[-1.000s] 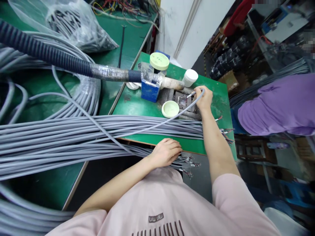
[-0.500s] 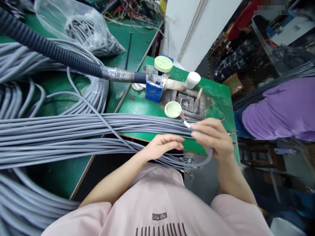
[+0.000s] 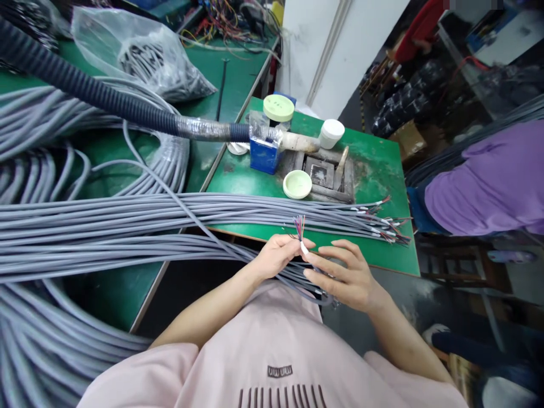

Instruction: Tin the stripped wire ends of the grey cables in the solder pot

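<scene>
A grey cable end with a white sleeve (image 3: 304,248) and fanned-out thin coloured wires (image 3: 299,225) stands up between my two hands. My left hand (image 3: 278,255) is closed, thumb and fingers pinching the cable at its white sleeve. My right hand (image 3: 346,279) curls its lower fingers against the same cable just below the sleeve, the upper fingers spread; its thumb is hidden. Below the hands hang more grey cables (image 3: 297,277). Beyond them, a row of grey cables (image 3: 255,208) lies across the green table, with stripped wire ends (image 3: 393,235) at the right.
A small pale-green dish (image 3: 297,185) sits beside a dark soldering pot (image 3: 322,174). Behind are a hose nozzle (image 3: 300,143) on a blue block (image 3: 262,156), a white jar (image 3: 331,133) and a green-lidded jar (image 3: 279,107). Cable coils (image 3: 170,164) fill the left. A person in purple (image 3: 505,178) is at right.
My right hand has moved left and down with the cable end, from near the dish to my left hand. The left fingers have closed on it.
</scene>
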`<state>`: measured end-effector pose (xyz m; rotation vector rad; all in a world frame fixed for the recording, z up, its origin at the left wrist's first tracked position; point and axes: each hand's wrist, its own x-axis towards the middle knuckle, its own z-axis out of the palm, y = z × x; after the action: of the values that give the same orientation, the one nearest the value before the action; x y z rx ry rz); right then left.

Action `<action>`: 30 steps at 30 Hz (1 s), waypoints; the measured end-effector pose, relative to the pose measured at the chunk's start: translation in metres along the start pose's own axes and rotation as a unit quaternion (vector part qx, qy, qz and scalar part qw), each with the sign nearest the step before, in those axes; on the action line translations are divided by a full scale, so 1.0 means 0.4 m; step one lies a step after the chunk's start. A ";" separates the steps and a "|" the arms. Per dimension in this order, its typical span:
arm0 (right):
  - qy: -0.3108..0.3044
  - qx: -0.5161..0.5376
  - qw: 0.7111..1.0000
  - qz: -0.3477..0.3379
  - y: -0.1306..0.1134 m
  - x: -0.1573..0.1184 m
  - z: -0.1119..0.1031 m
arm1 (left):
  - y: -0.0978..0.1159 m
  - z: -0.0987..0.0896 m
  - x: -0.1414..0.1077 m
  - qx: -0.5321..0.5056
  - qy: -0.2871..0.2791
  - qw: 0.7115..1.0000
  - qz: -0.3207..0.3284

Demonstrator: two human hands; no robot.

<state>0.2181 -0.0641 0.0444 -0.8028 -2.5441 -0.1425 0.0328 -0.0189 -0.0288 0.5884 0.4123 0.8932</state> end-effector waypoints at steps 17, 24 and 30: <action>-0.014 0.019 1.000 0.016 -0.015 -0.036 0.013 | -0.022 0.022 -0.014 0.004 0.067 0.998 -0.003; -0.011 0.026 1.000 0.013 -0.027 -0.038 0.011 | -0.013 0.030 -0.018 0.030 0.080 0.996 0.007; 0.000 0.024 1.000 0.019 -0.031 -0.039 0.013 | -0.018 0.030 -0.017 0.029 0.079 0.996 -0.004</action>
<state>0.2201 -0.0812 0.0333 -0.8329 -2.5209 -0.0673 0.0400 -0.0319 -0.0236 0.5700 0.5850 0.9249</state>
